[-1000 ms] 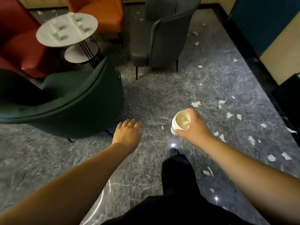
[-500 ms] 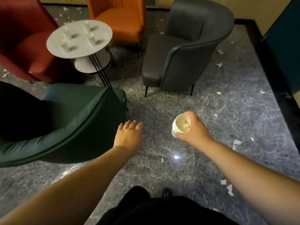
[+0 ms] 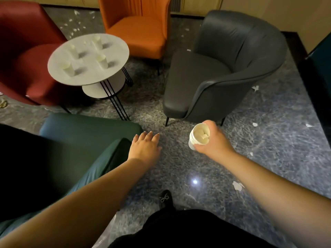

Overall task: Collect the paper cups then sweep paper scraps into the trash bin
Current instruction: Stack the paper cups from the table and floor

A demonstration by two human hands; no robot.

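Note:
My right hand grips a stack of white paper cups with paper bits inside, held over the floor in front of the grey armchair. My left hand is empty, palm down with fingers spread, beside the green armchair's edge. Several more paper cups stand on the round white table at the upper left, among them a near-left cup, a right cup and a far cup. White paper scraps lie scattered on the grey marble floor, such as the scrap at lower right.
Four armchairs ring the table: red, orange, grey and green. More scraps lie right of the grey chair and behind the table. A dark cabinet stands at the right edge. My dark shoe is below.
I have moved forward and the view tilted up, so the table and chairs are closer and lower in the frame. Both hands keep their pose, the right still holding the cups.

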